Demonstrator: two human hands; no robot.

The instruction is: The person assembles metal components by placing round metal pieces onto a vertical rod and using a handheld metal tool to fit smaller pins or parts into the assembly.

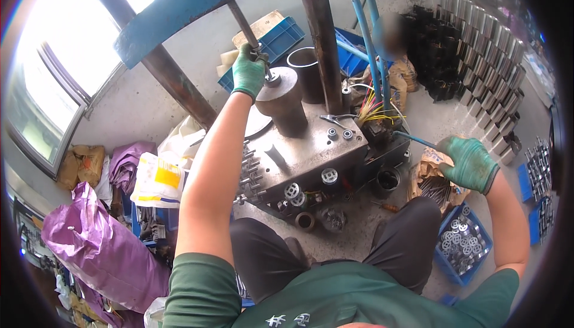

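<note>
My left hand [248, 72], in a green glove, is closed around a slim metal shaft [268, 72] beneath the press rod [242, 22]. The shaft's lower end meets a ring on top of a thick grey metal cylinder [280, 98], and my fingers hide part of it. On the right, my gloved right hand [469, 163] grips the end of a blue lever [414, 139]. The cylinder stands on a steel press table [323, 151]. Two small bearings [339, 133] and a plier-like tool [336, 117] lie there. Round slotted metal parts [329, 176] sit along its near edge.
A blue press frame [197, 8] spans overhead between dark posts [323, 41]. Beside my right knee stands a blue crate [463, 247] of metal parts. Metal tubes [487, 59] are stacked at the far right. A purple sack [101, 247] leans at the left.
</note>
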